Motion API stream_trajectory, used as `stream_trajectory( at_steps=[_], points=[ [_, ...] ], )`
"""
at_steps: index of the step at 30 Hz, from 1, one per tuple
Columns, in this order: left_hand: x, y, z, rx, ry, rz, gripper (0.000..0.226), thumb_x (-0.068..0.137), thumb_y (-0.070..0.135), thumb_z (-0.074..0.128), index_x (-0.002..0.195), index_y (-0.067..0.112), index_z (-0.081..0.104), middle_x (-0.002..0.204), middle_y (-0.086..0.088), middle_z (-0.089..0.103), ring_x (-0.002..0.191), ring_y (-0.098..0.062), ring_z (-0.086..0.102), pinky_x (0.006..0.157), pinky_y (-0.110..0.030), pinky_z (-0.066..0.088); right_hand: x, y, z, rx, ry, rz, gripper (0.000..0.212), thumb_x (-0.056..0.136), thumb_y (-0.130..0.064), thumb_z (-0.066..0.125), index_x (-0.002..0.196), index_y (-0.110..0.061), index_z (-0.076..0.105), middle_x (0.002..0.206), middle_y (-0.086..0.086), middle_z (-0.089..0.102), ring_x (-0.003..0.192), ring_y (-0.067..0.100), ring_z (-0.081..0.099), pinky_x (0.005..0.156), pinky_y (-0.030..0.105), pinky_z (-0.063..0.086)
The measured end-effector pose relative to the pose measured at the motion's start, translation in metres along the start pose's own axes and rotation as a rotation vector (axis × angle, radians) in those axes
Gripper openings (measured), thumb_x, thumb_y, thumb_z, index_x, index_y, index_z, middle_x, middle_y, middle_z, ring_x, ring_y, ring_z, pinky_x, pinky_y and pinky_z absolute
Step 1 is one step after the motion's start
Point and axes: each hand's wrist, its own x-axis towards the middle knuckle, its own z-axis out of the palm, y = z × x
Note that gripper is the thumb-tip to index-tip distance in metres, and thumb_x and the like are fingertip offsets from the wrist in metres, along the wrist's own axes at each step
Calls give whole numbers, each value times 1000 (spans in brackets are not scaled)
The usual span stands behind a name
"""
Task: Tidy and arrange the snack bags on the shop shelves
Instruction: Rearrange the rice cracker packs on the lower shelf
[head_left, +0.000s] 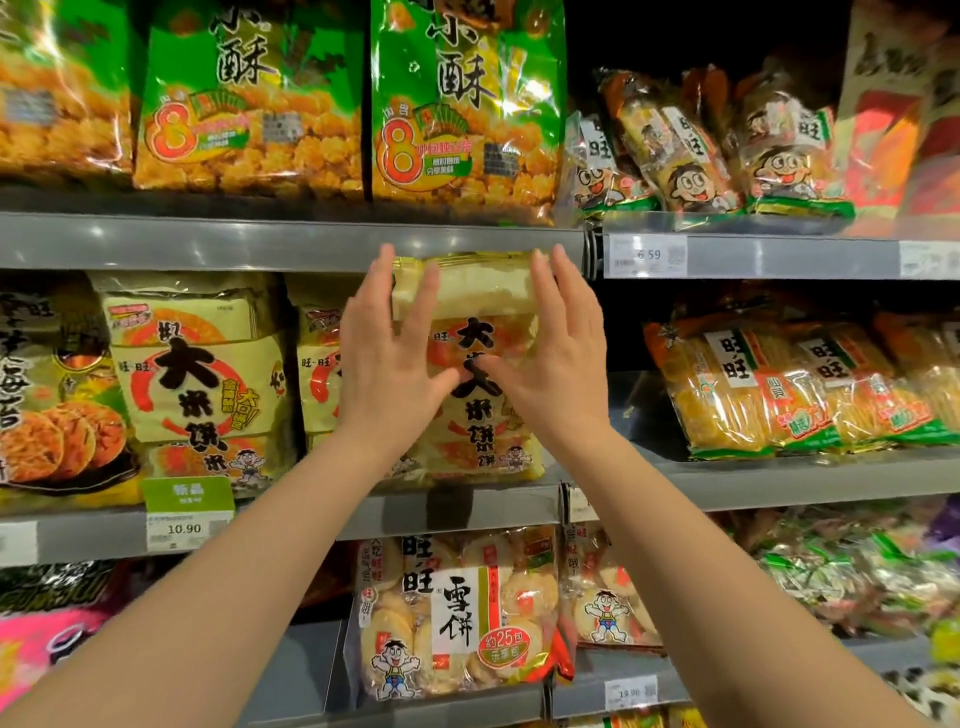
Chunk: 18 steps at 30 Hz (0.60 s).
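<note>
Pale yellow plastic bag of rice crackers (480, 431), red ring and black characters on its face, stands upright at the front of the grey middle shelf (519, 506), its top seam just under the lip of the grey upper shelf (208, 241). Left hand (387, 364) and right hand (553, 364) lie flat on its face, fingers straight and spread apart, thumbs almost meeting over the print; nothing is gripped. Likely reason: 2 palms push the bag back and square it with the matching yellow bag (200, 374) just beside it on the left. Green foil snack bags (467, 104) fill the row above. A clear bag of round white crackers (457, 613) stands below. Orange cracker packs (779, 384) lie to the right, past a dark gap. White price tag (184, 527) reads 10.90. The hands cover much of the bag's face. What sits behind it cannot be told. The frame edges are blurred.
</note>
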Motion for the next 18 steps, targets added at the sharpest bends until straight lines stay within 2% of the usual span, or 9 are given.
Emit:
stream_trajectory(
  at_steps=[3,6,9,12,14,16,18],
  points=[
    [14,-1,-6,179,-160,121,92,72,39,73,146,22,21,155,-7,16,143,-27,7,112,-49,5,16,-2,-8,-67,-73,-94,75,73,-46,69,139,-22,41,149,3,37,141,27,22,114,49,19],
    [18,4,-7,126,-218,73,80,79,49,63,144,18,29,152,-4,27,143,-23,14,113,-45,16,27,-7,-14,-145,-108,-91,50,84,-50,55,125,-22,60,139,-4,50,138,23,29,112,44,18],
    [18,11,-1,102,-239,59,69,83,48,58,139,12,38,145,-5,38,141,-22,22,112,-45,21,21,-8,-8,-221,-118,-97,38,88,-43,49,113,-19,66,127,-4,60,127,21,45,104,39,28],
    [19,14,11,98,-235,74,65,86,42,56,139,10,37,146,-7,37,141,-23,22,114,-42,15,14,-3,1,-243,-90,-80,34,87,-33,55,113,-14,66,123,-1,62,117,22,54,97,37,41],
    [17,10,21,121,-236,91,68,88,43,51,144,10,29,151,-7,29,143,-22,17,114,-40,8,11,0,6,-290,-76,-88,35,87,-30,56,116,-11,65,123,2,62,115,23,56,96,35,44],
    [15,5,31,166,-241,97,73,89,47,44,147,12,17,155,-6,19,144,-21,12,114,-41,6,6,4,11,-363,-85,-128,41,89,-33,50,121,-10,62,125,5,62,116,23,56,101,34,41],
    [13,2,37,196,-217,109,71,88,47,36,146,11,17,153,-8,24,142,-20,15,112,-46,12,1,10,17,-406,-98,-153,49,91,-37,41,127,-8,56,130,7,59,120,23,52,106,31,36]
  ],
)
